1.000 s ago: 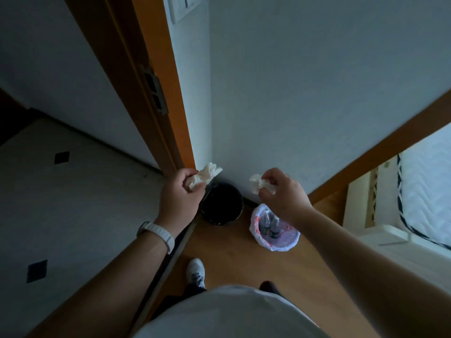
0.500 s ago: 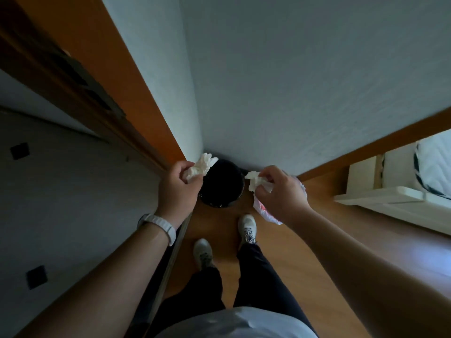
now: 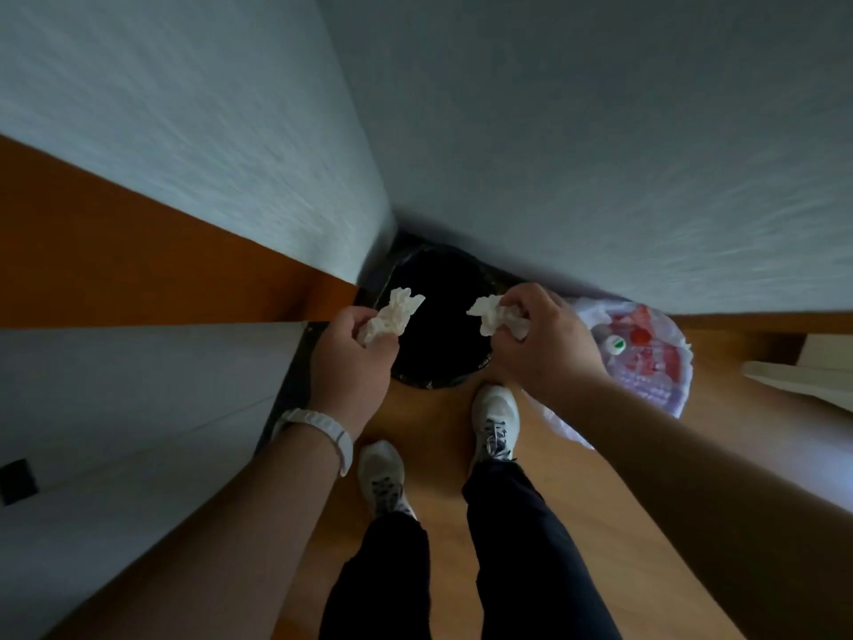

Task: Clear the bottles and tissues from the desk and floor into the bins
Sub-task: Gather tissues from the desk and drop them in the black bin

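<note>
My left hand (image 3: 353,358) grips a crumpled white tissue (image 3: 392,316), held over the left rim of the black bin (image 3: 438,288) in the wall corner. My right hand (image 3: 540,344) pinches a second crumpled tissue (image 3: 491,314) over the bin's right rim. To the right stands a bin lined with a white bag (image 3: 664,390), partly hidden by my right forearm. A bottle with a green-and-white cap (image 3: 615,345) lies inside it.
Two grey walls meet just behind the black bin. An orange-brown door frame (image 3: 138,261) runs on the left, with grey tiled floor beyond it. My two white shoes (image 3: 496,418) stand on the wooden floor before the bins. White furniture (image 3: 803,376) sits at the right edge.
I have stepped closer and looked further down. Both hands, each still holding its tissue, now hang over the black bin's opening. The white-bagged bin shows more on the right.
</note>
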Demonstrator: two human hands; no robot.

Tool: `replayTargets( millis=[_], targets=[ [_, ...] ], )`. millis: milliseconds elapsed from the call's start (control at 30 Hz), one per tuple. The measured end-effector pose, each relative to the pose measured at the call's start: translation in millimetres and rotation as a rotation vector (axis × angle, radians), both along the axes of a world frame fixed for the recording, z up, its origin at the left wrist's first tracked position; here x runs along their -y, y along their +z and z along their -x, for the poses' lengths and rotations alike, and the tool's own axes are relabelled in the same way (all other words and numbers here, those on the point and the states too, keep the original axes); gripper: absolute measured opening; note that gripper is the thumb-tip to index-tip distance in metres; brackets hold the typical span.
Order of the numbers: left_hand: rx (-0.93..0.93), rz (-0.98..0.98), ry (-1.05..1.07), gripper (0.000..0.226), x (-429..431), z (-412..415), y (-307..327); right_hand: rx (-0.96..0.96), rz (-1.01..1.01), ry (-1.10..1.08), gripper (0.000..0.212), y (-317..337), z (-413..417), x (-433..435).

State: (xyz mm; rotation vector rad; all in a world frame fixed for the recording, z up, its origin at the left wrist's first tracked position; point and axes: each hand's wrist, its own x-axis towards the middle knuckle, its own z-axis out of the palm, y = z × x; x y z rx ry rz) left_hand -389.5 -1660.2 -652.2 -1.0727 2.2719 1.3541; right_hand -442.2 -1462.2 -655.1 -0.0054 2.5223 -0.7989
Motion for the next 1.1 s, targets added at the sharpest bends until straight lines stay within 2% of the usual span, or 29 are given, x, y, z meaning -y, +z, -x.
replayTargets(
  millis=[300,400,533,633,767,967,1100],
  targets=[
    [0.040,0.061,-0.193,0.029,-8,30,-191,-0.054,-0.085,0.111,0.029,-191,23,12],
    [0.028,0.147,-0.268,0.028,-9,38,-235,-0.058,-0.130,0.131,0.031,-231,28,7],
    [0.025,0.203,-0.308,0.030,-11,41,-260,-0.173,-0.178,0.199,0.036,-253,28,6],
    [-0.005,0.178,-0.354,0.040,-10,36,-251,-0.201,-0.170,0.197,0.035,-243,23,7],
    [-0.046,0.173,-0.441,0.040,-6,25,-206,-0.247,-0.187,0.226,0.031,-204,14,4],
    [-0.198,0.316,-0.735,0.041,12,9,-104,-0.275,-0.226,0.286,0.034,-107,-5,9],
    [-0.231,0.440,-0.887,0.044,24,0,-20,-0.265,-0.258,0.314,0.039,-23,-14,15]
  ],
)
